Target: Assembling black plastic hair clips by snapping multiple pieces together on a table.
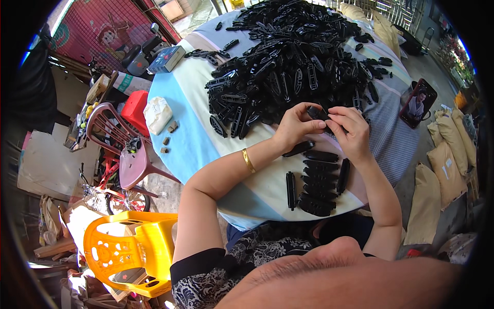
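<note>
My left hand (300, 126) pinches a small black plastic piece (315, 113) between thumb and fingers, at the near edge of a big pile of black plastic pieces (288, 67). Close beside it, my right hand (352, 131) has its thumb and index finger pressed together at the same piece's right end; whatever lies between those fingertips is too small to make out. Below the hands, several long, curved black pieces (320, 180) lie stacked in a column. One straight piece (291, 190) is left of the column, another (343, 176) right of it. A further piece (298, 149) rests under my left wrist.
A striped cloth covers the round table (190, 123). On it are a phone (418, 103) at the right, a blue box (166, 59), a white bag (157, 115) and small brown lumps (165, 140). Yellow (128, 247) and pink (131, 165) chairs stand left; sacks (446, 167) lie right.
</note>
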{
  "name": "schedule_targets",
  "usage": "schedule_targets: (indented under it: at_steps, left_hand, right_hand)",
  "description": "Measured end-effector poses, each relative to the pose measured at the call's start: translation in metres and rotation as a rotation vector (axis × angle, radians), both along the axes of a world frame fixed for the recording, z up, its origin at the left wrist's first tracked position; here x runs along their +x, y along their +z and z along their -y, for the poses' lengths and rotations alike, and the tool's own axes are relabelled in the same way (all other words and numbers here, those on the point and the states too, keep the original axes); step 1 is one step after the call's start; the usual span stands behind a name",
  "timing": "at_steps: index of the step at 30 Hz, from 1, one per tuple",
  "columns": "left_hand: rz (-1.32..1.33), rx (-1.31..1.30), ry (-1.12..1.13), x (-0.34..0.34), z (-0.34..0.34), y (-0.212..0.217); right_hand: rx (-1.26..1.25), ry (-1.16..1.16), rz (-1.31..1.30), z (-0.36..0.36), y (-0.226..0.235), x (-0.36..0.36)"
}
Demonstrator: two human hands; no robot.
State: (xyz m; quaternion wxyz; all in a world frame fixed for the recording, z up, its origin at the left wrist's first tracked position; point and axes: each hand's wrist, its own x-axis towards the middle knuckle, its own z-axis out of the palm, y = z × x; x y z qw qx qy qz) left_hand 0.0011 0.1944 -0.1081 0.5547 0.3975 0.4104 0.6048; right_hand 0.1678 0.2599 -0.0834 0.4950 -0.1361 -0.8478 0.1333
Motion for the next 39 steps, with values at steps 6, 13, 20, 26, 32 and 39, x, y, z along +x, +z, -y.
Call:
schedule_targets:
  at_steps: [6,13,20,26,32,39]
  left_hand:
    - [0.277,-0.013,-0.102,-0.001,-0.004,-0.002]
    - [0.344,-0.144,-0.368,-0.019,-0.005,-0.005]
    - [0.108,-0.300,-0.398,-0.023,-0.002,0.007]
    - [-0.197,-0.213,-0.501,-0.028,0.002,0.028]
    - [-0.392,-0.196,-0.441,-0.030,0.006,0.034]
    - [-0.622,0.096,-0.306,-0.022,0.005,0.019]
  right_hand:
    - [-0.207,0.020,-0.106,-0.007,-0.003,0.004]
    - [0.008,0.159,0.090,-0.004,0.010,0.004]
    - [0.187,0.117,0.145,-0.003,0.008,0.005]
    - [0.293,0.084,0.199,-0.002,0.006,0.006]
    - [0.315,0.118,0.230,-0.004,0.002,0.006]
    - [-0.348,0.171,0.376,-0.008,-0.008,0.009]
